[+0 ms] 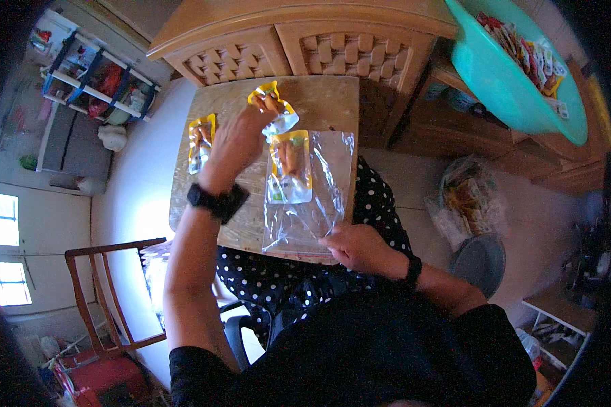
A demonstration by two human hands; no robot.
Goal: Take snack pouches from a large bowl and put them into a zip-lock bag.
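On a small wooden table (234, 224) lies a clear plastic bag (331, 178). A yellow-edged pouch of brown food (290, 165) is in or on its left part; which one cannot be told. My right hand (364, 252) pinches the bag's near right edge between thumb and fingers. My left hand (239, 140), with a black watch on the wrist, grips a second such pouch (280, 114) by its left side, above the bag's far edge; the fingertips are partly hidden. A third pouch (201, 142) lies at the table's left edge, left of my left hand.
A wooden cabinet (285, 30) stands against the table's far side. At the upper right is a turquoise basin (494, 76) with many packets. A plastic-lined container of packets (468, 198) and a grey bucket (481, 264) stand on the floor at right. A wooden frame (102, 295) is at left.
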